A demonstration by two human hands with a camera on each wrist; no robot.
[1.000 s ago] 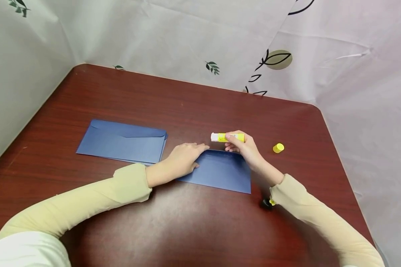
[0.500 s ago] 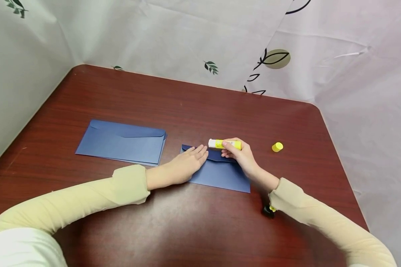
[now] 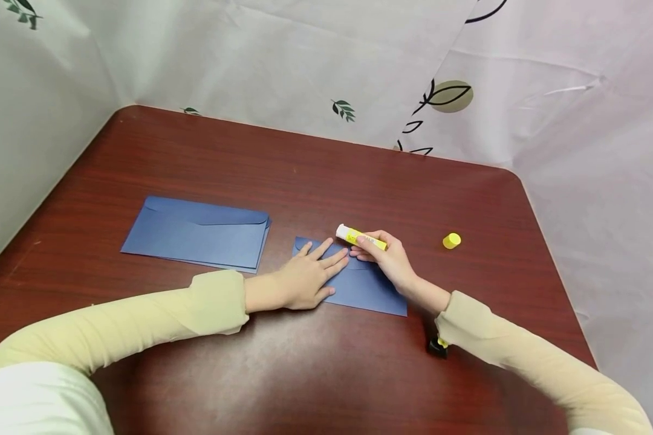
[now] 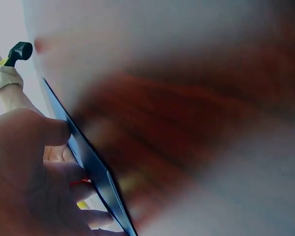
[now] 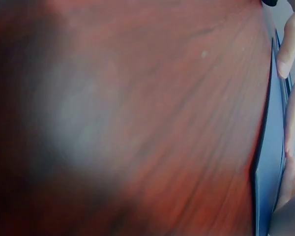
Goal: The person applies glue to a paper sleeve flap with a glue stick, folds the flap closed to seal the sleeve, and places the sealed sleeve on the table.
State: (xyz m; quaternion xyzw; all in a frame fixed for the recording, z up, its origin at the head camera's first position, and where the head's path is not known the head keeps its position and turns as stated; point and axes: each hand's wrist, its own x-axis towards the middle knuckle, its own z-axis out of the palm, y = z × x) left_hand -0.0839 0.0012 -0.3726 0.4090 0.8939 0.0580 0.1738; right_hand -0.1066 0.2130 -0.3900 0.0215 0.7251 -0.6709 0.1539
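A blue envelope (image 3: 370, 290) lies on the table with its flap folded down. My left hand (image 3: 307, 281) rests on its left part, fingers spread across the flap. In the left wrist view the fingers and thumb of the left hand (image 4: 29, 172) lie along the envelope (image 4: 96, 167). My right hand (image 3: 389, 260) holds an uncapped glue stick (image 3: 361, 237), yellow with a white end, over the envelope's upper edge. The white end points up and to the left. In the right wrist view the envelope (image 5: 270, 157) shows edge-on at the right.
Two or more blue envelopes (image 3: 196, 232) lie stacked to the left on the dark red wooden table (image 3: 239, 151). A yellow cap (image 3: 451, 240) stands to the right of the right hand. A leaf-patterned white sheet (image 3: 261, 66) hangs behind the table.
The envelope's flap, raised at first, has come down flat. My left hand has slid from the top edge onto the flap, fingers now spread. The glue stick has lowered slightly and tilted.
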